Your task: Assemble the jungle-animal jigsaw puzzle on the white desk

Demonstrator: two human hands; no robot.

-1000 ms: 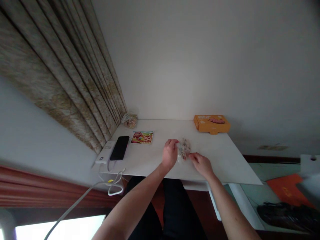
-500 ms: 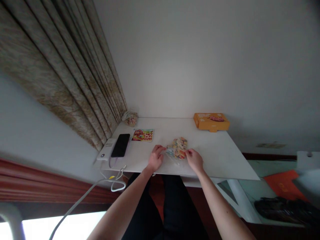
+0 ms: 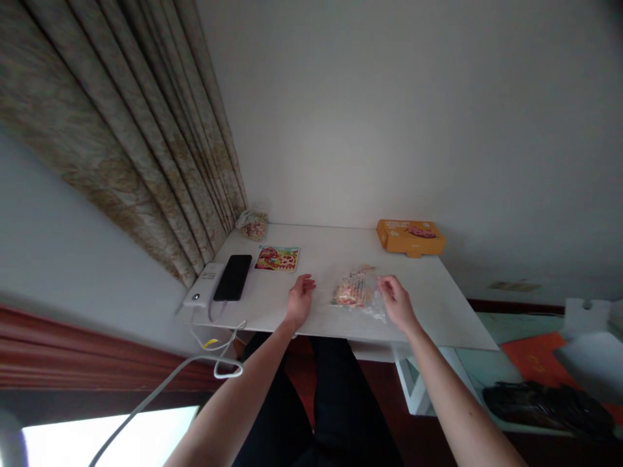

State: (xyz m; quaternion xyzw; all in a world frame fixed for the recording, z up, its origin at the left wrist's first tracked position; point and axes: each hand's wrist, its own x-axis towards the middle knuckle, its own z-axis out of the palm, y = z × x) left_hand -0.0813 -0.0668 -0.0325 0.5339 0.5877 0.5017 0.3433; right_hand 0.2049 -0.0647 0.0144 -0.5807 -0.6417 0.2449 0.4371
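As viewed from the head cam, a clear bag of puzzle pcs [image 3: 351, 288] is laid flat on the white desk [image 3: 438, 305], approx. mid-desk, between both hands. L hand [image 3: 299, 299] is set at the bag's 9 o'clock, just apart from it, fingers [image 3: 305, 283] loosely spread, nothing held. R hand [image 3: 396, 301] is placed at 3 o'clock, fingers [image 3: 387, 283] half curled at the bag's loose plastic edge; whether it's pinched can't be told. A picture card [image 3: 277, 258] is seen at the bag's 10 o'clock, a black phone [image 3: 233, 277] on a white power bank [image 3: 200, 293] further out toward 9, an orange box [image 3: 411, 237] at 1 o'clock, and a 2nd small bag [image 3: 253, 225] by the curtain [image 3: 146, 162] at 11.
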